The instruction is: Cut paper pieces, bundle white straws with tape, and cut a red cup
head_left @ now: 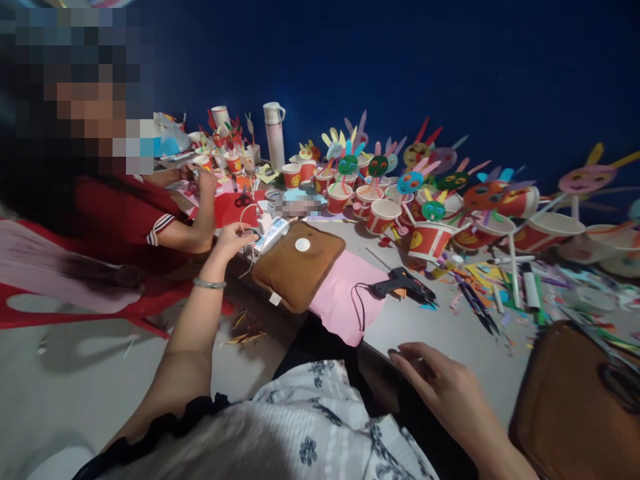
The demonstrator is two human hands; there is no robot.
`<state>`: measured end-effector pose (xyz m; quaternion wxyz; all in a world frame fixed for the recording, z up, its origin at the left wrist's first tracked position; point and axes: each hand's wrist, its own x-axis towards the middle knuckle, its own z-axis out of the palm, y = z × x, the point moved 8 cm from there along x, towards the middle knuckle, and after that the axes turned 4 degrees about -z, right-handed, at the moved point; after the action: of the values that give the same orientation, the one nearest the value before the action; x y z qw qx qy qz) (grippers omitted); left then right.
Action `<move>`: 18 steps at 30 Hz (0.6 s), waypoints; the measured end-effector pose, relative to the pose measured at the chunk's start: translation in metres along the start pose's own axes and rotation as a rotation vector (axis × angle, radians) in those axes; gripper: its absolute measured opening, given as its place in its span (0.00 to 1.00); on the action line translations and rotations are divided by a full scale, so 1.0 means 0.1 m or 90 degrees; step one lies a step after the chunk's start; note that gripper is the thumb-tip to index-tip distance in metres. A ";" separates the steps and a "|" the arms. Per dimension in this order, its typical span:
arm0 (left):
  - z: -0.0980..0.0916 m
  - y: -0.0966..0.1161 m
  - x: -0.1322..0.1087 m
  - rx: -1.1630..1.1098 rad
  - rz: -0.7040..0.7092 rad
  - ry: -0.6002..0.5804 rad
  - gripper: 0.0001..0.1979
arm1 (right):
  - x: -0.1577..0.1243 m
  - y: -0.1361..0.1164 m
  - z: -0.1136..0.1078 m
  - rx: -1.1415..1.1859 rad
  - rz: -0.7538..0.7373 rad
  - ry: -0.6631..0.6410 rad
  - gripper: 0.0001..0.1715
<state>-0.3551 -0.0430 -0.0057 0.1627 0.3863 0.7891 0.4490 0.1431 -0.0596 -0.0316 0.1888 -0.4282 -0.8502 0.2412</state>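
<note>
My left hand reaches out to the near end of a white power strip, its fingers pinched on what looks like a small dark plug. A white plug with a white cord sits in the strip. Right beside it lies a brown cushion-like hot-water bag, partly over a pink sheet. My right hand hovers at the table's front edge, fingers loosely bent and apart, with nothing seen in it. A black glue gun rests on the table beyond that hand, its black cord trailing over the pink sheet.
Red-and-white paper cups with colourful paper faces fill the table's back. Pens and paper scraps lie to the right, near scissors on a brown pad. At left sits a person in a red shirt. A white flask stands behind.
</note>
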 end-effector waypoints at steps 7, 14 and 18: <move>0.15 -0.01 -0.01 0.048 0.009 -0.004 0.13 | 0.55 -0.86 0.11 -0.068 -0.198 0.015 0.18; 0.14 0.17 -0.03 0.162 0.058 0.003 0.11 | 1.73 -1.87 0.80 -0.177 -0.409 -0.103 0.18; 0.14 0.24 -0.04 0.223 0.089 0.006 0.11 | 2.28 -1.96 1.18 -0.190 -0.413 -0.117 0.20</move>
<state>-0.3327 -0.0301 0.0064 0.0575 0.4607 0.8271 0.3168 -0.1719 -0.0032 0.0108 0.1141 -0.1356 -0.9810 0.0795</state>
